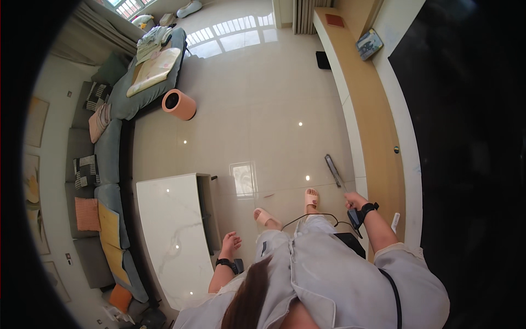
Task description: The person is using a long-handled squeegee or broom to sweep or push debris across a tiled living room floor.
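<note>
At the right, my right hand [356, 200] is closed around the thin handle of what looks like a flat mop [332, 170]. Its narrow grey head lies on the tiled floor beside the long cabinet, just ahead of my feet. Most of the handle is hidden by the hand or seen end-on. My left hand [231, 242] hangs beside the marble-topped coffee table [175, 236], fingers loosely bent and apart, with nothing visible in it. Both wrists carry dark strapped devices.
A pink bin [179, 105] stands on the floor ahead, near the grey sofa [107, 148] with cushions along the left. To the right runs a long wooden-topped cabinet [378, 137] below a large black screen [466, 137]. A cable [307, 215] crosses in front of my legs.
</note>
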A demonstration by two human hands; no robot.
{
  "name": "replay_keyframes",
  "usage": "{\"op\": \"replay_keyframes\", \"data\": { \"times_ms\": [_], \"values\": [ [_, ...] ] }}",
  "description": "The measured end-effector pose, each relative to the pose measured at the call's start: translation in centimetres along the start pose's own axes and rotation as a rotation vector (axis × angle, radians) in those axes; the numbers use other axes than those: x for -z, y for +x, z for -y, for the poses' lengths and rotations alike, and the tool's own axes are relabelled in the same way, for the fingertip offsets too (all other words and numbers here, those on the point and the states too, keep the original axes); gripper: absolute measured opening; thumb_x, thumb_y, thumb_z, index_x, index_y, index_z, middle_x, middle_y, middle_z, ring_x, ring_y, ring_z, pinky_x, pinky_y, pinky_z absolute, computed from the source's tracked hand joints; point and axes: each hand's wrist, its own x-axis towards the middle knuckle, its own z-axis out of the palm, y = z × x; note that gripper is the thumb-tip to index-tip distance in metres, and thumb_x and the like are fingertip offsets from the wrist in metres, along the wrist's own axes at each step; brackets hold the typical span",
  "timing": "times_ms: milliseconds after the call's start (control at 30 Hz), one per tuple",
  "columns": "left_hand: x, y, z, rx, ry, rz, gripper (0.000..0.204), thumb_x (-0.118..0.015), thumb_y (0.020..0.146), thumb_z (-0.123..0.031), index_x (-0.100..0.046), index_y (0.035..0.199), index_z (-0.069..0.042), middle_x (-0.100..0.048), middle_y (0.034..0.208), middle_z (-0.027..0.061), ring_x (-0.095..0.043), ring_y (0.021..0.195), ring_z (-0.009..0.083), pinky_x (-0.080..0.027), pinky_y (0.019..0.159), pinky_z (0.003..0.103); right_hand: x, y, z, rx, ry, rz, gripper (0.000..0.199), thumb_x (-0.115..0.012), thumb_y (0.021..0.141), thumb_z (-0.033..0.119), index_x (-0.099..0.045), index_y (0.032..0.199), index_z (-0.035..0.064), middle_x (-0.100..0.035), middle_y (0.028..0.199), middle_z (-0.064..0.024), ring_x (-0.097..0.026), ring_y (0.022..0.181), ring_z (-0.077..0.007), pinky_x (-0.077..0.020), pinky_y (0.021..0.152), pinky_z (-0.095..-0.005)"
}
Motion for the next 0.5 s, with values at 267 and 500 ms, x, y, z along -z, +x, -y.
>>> {"op": "replay_keyframes", "data": {
  "times_ms": [267, 500],
  "values": [
    [-9.8, -1.6, -2.3, -0.015, 0.224, 0.058, 0.027, -0.040, 0.073, -0.010, -0.042, 0.101, -0.010, -0.051, 0.077, 0.0036, -0.052, 0.069, 0.0135, -0.041, 0.059, 0.026, 7.9, 3.1, 0.0, -0.173, 0.803, 0.075, 0.017, -0.042, 0.074, 0.006, -0.028, 0.064, 0.0072, -0.033, 0.049, -0.0019, -0.034, 0.039, -0.0101, -0.0295, 0.033, -0.0204],
    [-15.1, -4.1, -8.3, -0.138, 0.454, 0.066, 0.026, -0.042, 0.075, -0.012, -0.043, 0.101, -0.009, -0.052, 0.081, 0.0023, -0.051, 0.075, 0.0127, -0.039, 0.064, 0.025, 6.2, 4.5, 2.2, -0.293, 1.012, 0.181, 0.010, -0.035, 0.071, 0.001, -0.031, 0.062, 0.0048, -0.035, 0.053, -0.0047, -0.037, 0.042, -0.0129, -0.0359, 0.035, -0.0218]
  ]
}}
